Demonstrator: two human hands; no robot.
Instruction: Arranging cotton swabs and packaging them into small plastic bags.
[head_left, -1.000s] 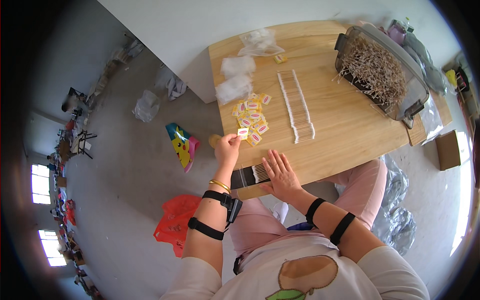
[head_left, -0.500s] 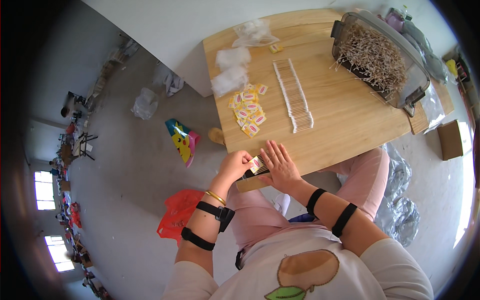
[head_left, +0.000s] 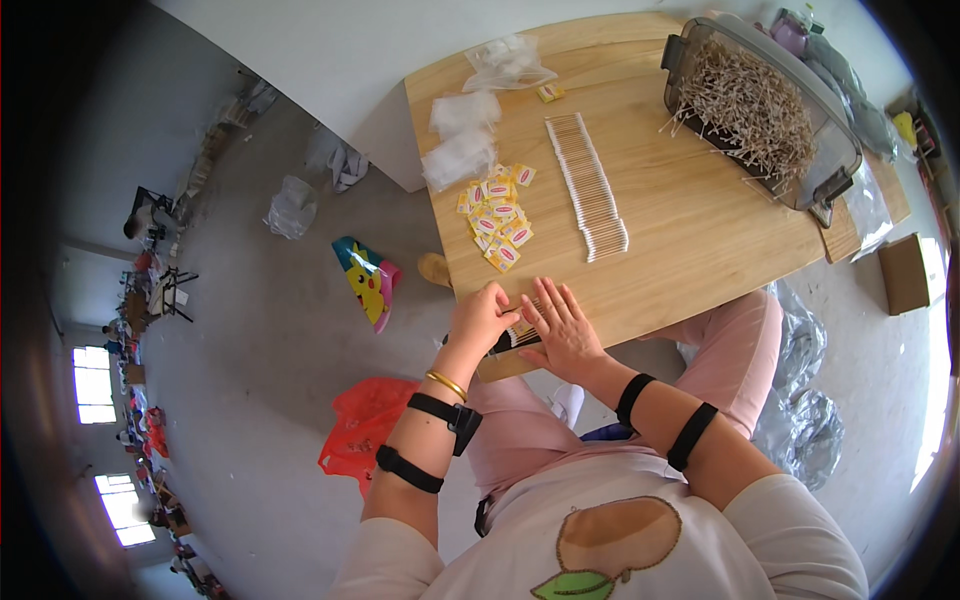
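At the table's near left corner, my left hand has its fingertips pinched together; what they hold, if anything, is hidden. Beside it my right hand lies flat, fingers stretched, over a short row of thin sticks with a black piece along their left side. Farther up the wooden table runs a long, neat row of cotton swabs. A pile of yellow-and-white paper cards lies left of that row, and a single yellow card rests near the far edge.
A grey clear bin full of loose cotton swabs stands at the far right. Clear plastic bags lie at the table's left edge. On the floor are a red plastic bag and, at the right, a cardboard box.
The yellow-and-white card that my left hand held beside my right fingers no longer shows. My left hand has shifted slightly up, while my right hand stays nearly in place.
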